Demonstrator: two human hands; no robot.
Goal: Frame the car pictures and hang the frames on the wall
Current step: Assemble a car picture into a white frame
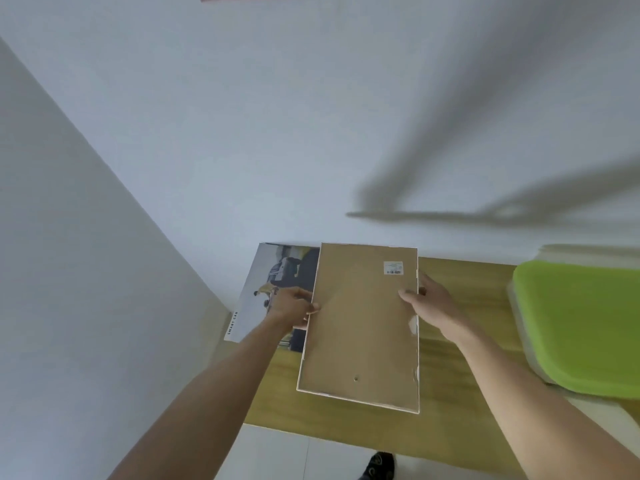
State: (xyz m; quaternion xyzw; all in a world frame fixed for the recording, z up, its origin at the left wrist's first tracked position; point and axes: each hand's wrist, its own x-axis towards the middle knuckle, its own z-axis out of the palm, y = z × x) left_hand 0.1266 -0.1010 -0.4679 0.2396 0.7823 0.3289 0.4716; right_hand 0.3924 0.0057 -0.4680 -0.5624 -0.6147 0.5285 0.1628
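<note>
Now both hands, left [294, 306] and right [427, 303], grip a frame [360, 327] (back facing up); hanging seems not done.

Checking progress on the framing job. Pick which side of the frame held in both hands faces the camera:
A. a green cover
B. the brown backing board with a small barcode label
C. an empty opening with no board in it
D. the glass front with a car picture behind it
B: the frame, gripped at its side edges by the left hand and right hand, shows plain brown board with a barcode label near its top corner.
</note>
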